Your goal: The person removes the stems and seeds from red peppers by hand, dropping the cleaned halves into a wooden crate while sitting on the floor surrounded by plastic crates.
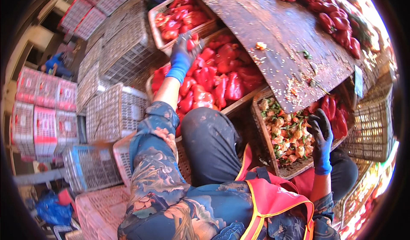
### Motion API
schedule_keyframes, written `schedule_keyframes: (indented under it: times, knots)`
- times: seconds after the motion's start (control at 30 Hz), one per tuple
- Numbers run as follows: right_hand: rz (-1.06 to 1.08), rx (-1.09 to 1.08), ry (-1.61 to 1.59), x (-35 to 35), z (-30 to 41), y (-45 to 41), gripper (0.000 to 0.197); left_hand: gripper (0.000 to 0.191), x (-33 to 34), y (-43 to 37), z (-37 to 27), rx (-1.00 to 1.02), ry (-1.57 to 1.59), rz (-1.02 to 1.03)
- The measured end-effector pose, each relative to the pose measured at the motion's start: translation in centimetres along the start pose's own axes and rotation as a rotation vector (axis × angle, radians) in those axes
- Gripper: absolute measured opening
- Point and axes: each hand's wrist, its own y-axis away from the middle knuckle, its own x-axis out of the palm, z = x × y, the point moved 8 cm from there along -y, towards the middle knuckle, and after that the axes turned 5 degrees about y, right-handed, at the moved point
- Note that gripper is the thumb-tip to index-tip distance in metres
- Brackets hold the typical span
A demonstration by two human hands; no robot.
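Note:
My left hand (186,49), in a blue and dark glove, is closed around a red bell pepper (192,42). It hangs over the near edge of a crate of red peppers (183,17), beside a larger crate of peppers (235,86). My right hand (320,124), gloved likewise, has its fingers curled and apart, above the right side of a crate of pepper cores and stems (283,131); I see nothing in it. A wooden board (275,41) strewn with seeds lies between, bearing a pepper core (261,45) and a row of red peppers (341,22) along its far side.
Stacked plastic crates (123,44) stand at the left, with more red and white crates (45,89) behind. An empty-looking basket (371,124) stands at the right. A person in blue (54,64) is far left. More red peppers (336,115) lie under the board's right corner.

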Motion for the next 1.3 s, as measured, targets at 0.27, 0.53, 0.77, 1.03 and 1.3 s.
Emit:
schedule_keyframes:
  times: [0.27,0.53,0.77,1.03,1.3]
  knots:
    - [-0.445,-0.084,0.047,-14.7,-4.0,-1.8,0.051,0.056,13.6,0.8,9.2,0.262,-0.32,0.346]
    - [-0.248,-0.032,1.427,-11.7,-4.0,-9.5,0.094,0.071,15.5,-0.6,10.0,-0.089,-0.709,0.661]
    - [-0.106,0.122,1.411,-11.8,-5.2,-10.2,0.097,0.06,9.2,3.2,-9.3,0.305,-0.179,0.729]
    - [-0.054,0.167,-0.278,-10.9,-5.4,-4.0,0.03,0.067,9.1,16.1,-33.7,-0.093,0.71,1.33]
    - [0.051,0.179,-0.453,-4.6,-1.3,3.5,0.036,0.107,17.7,22.3,-39.1,-0.078,1.157,0.9]
